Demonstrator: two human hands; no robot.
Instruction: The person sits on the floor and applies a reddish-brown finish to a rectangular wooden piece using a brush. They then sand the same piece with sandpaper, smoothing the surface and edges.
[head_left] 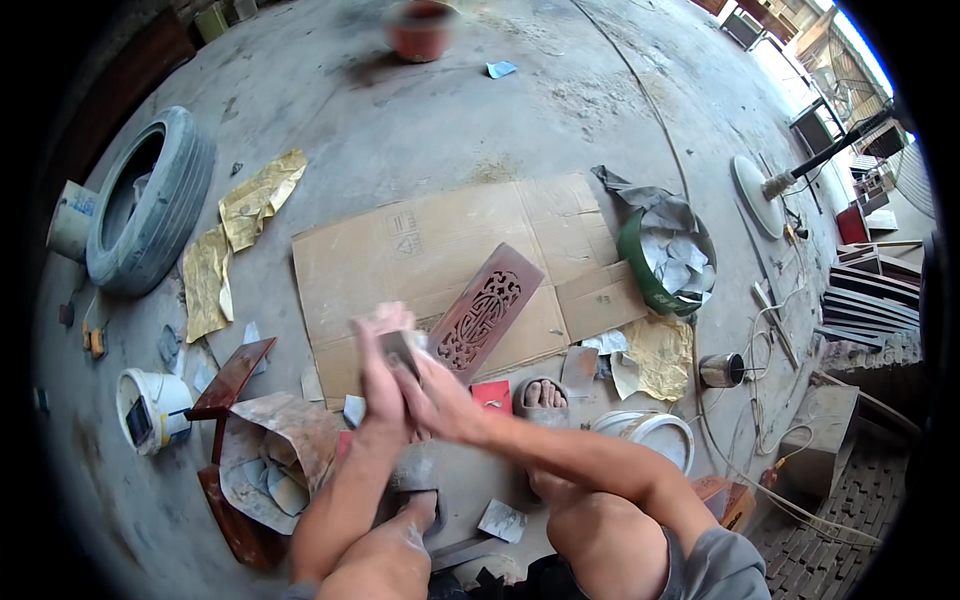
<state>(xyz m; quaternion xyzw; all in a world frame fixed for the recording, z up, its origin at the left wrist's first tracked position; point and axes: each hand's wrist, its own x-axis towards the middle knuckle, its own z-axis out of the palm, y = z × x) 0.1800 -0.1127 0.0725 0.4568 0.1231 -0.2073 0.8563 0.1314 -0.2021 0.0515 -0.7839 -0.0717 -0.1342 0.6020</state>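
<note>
My hands are brought together over the near edge of the cardboard, both smeared by motion. Between my left hand [375, 370] and my right hand [432, 395] is a small dark grey piece [401, 352] that looks like folded sandpaper; both hands press on it. Just beyond them, to the right, a reddish-brown carved wooden panel [488, 313] lies slanted on the flattened cardboard sheet [370, 250]. Its middle has a cut-out scroll pattern, and its near end comes close to my right hand. Neither hand appears to touch the panel.
Left are a tyre [185, 200], a white bucket [170, 405], a sack of scraps [265, 455] and crumpled gold paper [205, 285]. Right are a green basin [640, 262] of grey scraps, a lidded white bucket [665, 432], a tin can [720, 370], trailing cables and a fan base [757, 195].
</note>
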